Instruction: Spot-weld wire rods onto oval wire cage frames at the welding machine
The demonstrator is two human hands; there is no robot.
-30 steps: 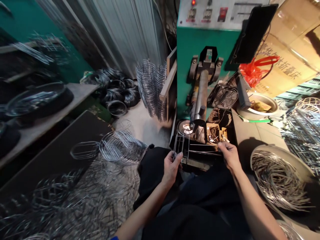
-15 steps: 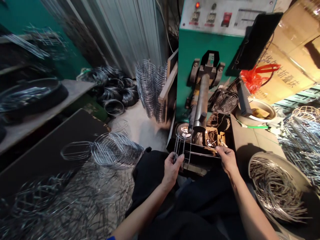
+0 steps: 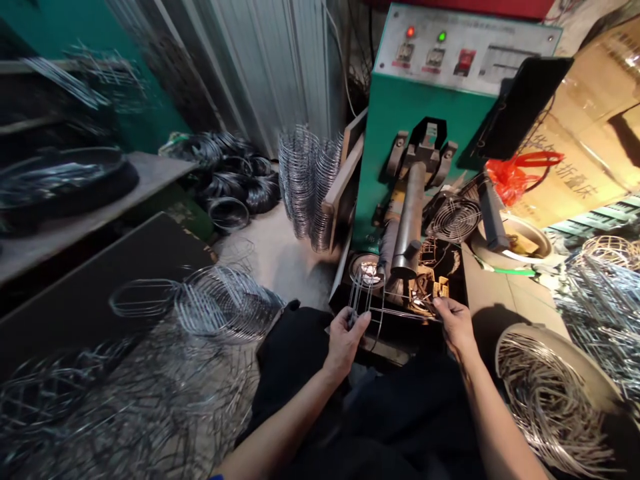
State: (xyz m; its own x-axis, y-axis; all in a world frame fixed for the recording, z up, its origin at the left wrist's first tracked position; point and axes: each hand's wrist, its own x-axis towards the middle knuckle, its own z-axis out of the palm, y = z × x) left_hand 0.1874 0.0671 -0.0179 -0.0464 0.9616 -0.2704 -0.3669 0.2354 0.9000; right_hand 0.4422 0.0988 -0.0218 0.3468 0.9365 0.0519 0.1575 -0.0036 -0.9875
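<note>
Floor [image 3: 283, 257] w/ wire pile [image 3: 165, 400]; by green m/c [image 3: 425, 100], L grip [image 3: 347, 341] pinches wire frame [image 3: 369, 297] near cyl. [image 3: 411, 220], R grip [image 3: 457, 325] thin wire [image 3: 407, 313] alongside, prob. to keep both steady.

The wire frame [image 3: 403, 313] is silvery, the trousers [image 3: 410, 413] near-black. The machine [image 3: 377, 127] is green, its panel [image 3: 500, 40] pale grey with a red light [image 3: 411, 31] and a green light [image 3: 442, 36]. The bag [image 3: 507, 180] is red, the box [image 3: 600, 127] tan with dark lettering [image 3: 589, 191].

Dusty grey floor [image 3: 273, 237] littered with thin silvery wire bits [image 3: 165, 400] lol, flat grey bench [image 3: 157, 172] has a round black tub [image 3: 123, 181].
</note>
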